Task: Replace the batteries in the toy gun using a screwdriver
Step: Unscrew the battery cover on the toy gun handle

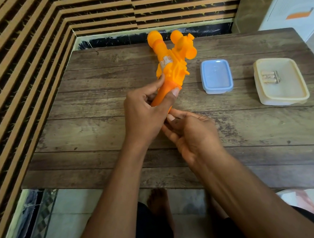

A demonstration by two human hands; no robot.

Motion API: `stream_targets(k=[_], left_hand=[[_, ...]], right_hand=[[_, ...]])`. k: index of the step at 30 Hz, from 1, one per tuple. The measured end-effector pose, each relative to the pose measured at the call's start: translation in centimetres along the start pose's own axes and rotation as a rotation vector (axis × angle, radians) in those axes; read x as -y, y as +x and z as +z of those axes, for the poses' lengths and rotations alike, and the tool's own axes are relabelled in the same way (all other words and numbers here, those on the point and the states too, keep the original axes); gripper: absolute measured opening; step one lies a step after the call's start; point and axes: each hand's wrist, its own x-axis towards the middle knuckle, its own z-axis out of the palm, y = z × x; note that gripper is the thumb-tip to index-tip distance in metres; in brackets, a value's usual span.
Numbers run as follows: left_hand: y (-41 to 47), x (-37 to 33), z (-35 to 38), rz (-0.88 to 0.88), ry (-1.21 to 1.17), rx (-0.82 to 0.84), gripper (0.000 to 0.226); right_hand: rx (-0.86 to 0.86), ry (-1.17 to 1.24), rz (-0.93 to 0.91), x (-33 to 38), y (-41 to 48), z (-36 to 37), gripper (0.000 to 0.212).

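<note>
The left hand (147, 110) grasps the orange toy gun (172, 61) by its grip, the long axis running away over the worktop (96, 146). The right hand (191, 132), just nearer, has fingertips (171, 118) at the grip's butt; its hold is unclear.

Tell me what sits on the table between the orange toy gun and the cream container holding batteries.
A closed blue-lidded container, with bare wooden table on either side of it, as the head view shows.
</note>
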Motion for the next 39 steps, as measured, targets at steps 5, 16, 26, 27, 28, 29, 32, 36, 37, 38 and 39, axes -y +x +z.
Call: stream_targets(k=[5, 16, 26, 27, 28, 29, 32, 36, 37, 38, 39], left_hand=[[-0.1, 0.2, 0.2, 0.028, 0.028, 0.012, 0.048], [-0.2, -0.1, 0.9, 0.132, 0.225, 0.032, 0.051], [-0.2, 0.0, 0.9, 0.016, 0.113, 0.025, 0.052], [-0.1, 0.0, 0.8, 0.002, 0.104, 0.020, 0.051], [-0.1, -0.1, 0.8, -0.016, 0.084, 0.014, 0.051], [-0.1, -0.2, 0.7, -0.032, 0.059, 0.006, 0.050], [0.0, -0.4, 0.6, -0.064, 0.004, -0.019, 0.045], [0.1, -0.7, 0.5, -0.080, -0.049, -0.040, 0.039], [0.1, -0.7, 0.5, -0.079, -0.053, -0.044, 0.039], [0.1, -0.7, 0.5, -0.080, -0.057, -0.047, 0.039], [0.1, -0.8, 0.4, -0.080, -0.058, -0.049, 0.039]], right_hand=[[0.020, 0.013, 0.041, 0.2, 0.3, 0.0, 0.029], [-0.014, 0.134, 0.104, 0.4, 0.5, -0.2, 0.028], [0.032, 0.168, 0.171, 0.9, 0.7, -0.6, 0.037], [0.031, 0.164, 0.171, 0.9, 0.7, -0.6, 0.036], [0.029, 0.156, 0.170, 0.9, 0.6, -0.6, 0.034], [0.027, 0.143, 0.167, 1.0, 0.5, -0.6, 0.032], [0.024, 0.101, 0.155, 1.3, 0.3, -0.6, 0.027], [0.020, 0.072, 0.127, 1.4, 0.3, -0.6, 0.023], [0.026, 0.073, 0.121, 1.3, 0.4, -0.6, 0.023], [0.036, 0.075, 0.114, 1.3, 0.5, -0.7, 0.025], [0.046, 0.075, 0.106, 1.1, 0.7, -0.8, 0.027]])
